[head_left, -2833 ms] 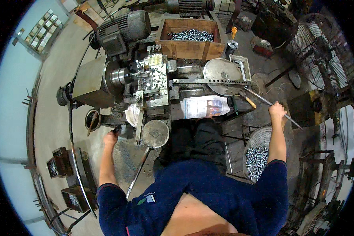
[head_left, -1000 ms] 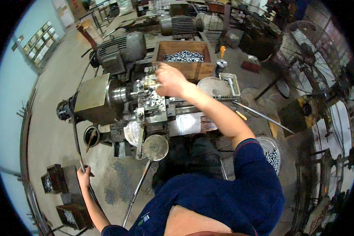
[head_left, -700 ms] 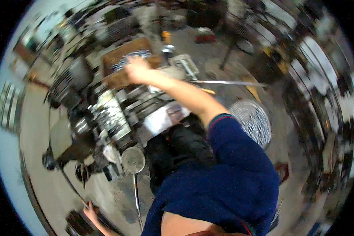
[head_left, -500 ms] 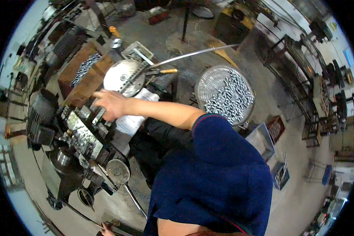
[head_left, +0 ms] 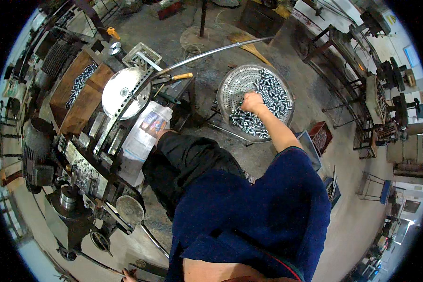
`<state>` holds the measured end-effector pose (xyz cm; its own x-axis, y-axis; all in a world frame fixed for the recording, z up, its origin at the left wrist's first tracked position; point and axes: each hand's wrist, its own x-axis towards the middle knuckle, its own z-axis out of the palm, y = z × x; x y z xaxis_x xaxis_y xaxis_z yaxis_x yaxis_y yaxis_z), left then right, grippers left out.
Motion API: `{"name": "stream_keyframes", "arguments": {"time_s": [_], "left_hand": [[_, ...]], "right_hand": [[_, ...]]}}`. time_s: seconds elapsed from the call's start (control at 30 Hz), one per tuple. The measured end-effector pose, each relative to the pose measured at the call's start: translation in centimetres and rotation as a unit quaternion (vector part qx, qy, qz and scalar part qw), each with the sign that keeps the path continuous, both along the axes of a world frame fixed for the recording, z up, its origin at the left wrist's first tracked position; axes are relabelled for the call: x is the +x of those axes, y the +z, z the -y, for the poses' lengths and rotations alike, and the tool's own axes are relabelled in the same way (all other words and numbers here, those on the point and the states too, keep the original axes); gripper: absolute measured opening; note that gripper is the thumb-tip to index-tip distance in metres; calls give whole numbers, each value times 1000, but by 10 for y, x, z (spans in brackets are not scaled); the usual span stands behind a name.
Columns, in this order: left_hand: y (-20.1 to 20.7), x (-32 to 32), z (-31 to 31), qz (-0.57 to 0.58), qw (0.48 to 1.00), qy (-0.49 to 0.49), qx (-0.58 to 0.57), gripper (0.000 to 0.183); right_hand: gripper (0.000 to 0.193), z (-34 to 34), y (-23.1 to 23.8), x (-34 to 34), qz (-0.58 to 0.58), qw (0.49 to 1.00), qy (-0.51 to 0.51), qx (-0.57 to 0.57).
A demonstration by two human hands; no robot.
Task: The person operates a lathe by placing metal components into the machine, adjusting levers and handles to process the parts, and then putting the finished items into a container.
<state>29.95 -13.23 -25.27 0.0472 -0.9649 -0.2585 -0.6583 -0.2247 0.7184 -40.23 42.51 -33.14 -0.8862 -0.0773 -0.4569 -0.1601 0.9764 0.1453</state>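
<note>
- Reaching down into the round perforated metal basin (head_left: 234, 84), my right hand (head_left: 253, 102) sits low at the inner edge of the heap of shiny metal pieces (head_left: 275, 94).
- My right fingers look curled inward and downward; their tips are hidden, so I cannot tell whether they are spread, pressed together or pinching a piece.
- Those pieces cover the basin's right and lower parts, leaving its holes bare on the upper left.
- My left hand (head_left: 128, 277) is cut by the lower edge, by the end of a dark rod (head_left: 96, 261) that slants out from the machine (head_left: 82, 160); how firmly its fingers close I cannot tell.
- Beyond my black trousers (head_left: 192, 152) lies a printed paper (head_left: 143, 134), just beside the machine's bed.
- Past that paper, a drilled flat bar (head_left: 117, 118) crosses a silver disc (head_left: 120, 89), and a long metal lever (head_left: 192, 60) runs rightward from near the bar's far end.
- A tool with an orange handle (head_left: 182, 76) lies just below that lever.
- More metal pieces fill part of a wooden box (head_left: 87, 91), left of the disc.
- Near my right sleeve (head_left: 291, 164), a blue-grey tray (head_left: 313, 151) stands beside a red box (head_left: 327, 143).
</note>
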Motion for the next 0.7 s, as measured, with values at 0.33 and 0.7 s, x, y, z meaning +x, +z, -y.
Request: {"name": "stream_keyframes", "arguments": {"time_s": [0.33,0.7], "left_hand": [[33,11,0,310,942,-112,-58,39],[152,-271,-84,-4,910,-375,-178,34]], "right_hand": [[39,18,-3,-19,33,973,224,34],[55,301,171,167,83,578,545,-602]]}}
